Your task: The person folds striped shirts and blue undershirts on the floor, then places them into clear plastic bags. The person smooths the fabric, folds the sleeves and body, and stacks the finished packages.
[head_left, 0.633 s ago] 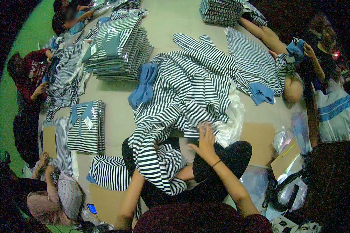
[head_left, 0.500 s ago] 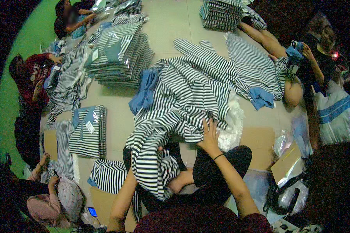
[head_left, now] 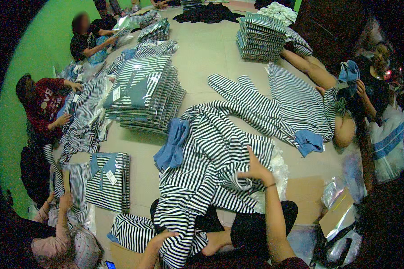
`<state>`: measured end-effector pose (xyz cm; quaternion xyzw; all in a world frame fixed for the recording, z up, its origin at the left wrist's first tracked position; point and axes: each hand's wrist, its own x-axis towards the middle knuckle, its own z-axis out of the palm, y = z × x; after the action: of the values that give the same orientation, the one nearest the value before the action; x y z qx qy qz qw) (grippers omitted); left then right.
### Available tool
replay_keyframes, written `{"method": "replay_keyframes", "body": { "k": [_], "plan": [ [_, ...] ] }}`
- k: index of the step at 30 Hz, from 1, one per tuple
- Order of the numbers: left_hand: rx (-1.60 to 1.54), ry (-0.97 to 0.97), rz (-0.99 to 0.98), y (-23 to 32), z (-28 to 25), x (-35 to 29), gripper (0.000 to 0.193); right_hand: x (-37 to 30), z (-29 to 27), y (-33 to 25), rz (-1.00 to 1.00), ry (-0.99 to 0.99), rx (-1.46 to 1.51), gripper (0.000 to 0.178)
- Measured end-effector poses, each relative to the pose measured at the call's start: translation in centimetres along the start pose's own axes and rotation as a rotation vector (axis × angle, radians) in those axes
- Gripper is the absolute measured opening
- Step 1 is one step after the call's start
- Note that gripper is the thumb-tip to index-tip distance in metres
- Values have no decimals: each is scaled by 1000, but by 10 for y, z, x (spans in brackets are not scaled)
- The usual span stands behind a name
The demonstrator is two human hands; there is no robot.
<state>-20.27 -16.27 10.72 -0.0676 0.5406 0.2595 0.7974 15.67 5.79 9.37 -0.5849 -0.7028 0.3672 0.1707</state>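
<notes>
Pale floor [head_left: 206, 62] carries the striped cloth [head_left: 224, 143], which I see trailing onto the lap [head_left: 249, 232]; the left hand [head_left: 161, 241] holds its near edge, the right hand [head_left: 259, 171] spreads wide against it.

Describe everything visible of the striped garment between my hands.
The striped garment is soft-looking cloth in black and white, loosely bunched and creased. Its far part lies on the pale floor, its near part over the black trousers. A blue piece lies at its left edge; whether sewn on is unclear. The left hand touches its near end; the right hand, thumb spread, touches its right side.
</notes>
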Motion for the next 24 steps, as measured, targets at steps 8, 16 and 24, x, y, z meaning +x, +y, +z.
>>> {"method": "replay_keyframes", "body": {
  "k": [8, 16, 24],
  "plan": [
    [-30, 32, -72, -10, -12, 10, 56, 23, 104, -32, 56, 126, -605, 64],
    [-24, 77, -103, -14, -23, 2, 55, 126, -97, -53, -187, 533, -836, 52],
    [-37, 105, -13, -4, -26, -5, 55, 17, -20, -39, -153, 280, -464, 66]
  ]
}}
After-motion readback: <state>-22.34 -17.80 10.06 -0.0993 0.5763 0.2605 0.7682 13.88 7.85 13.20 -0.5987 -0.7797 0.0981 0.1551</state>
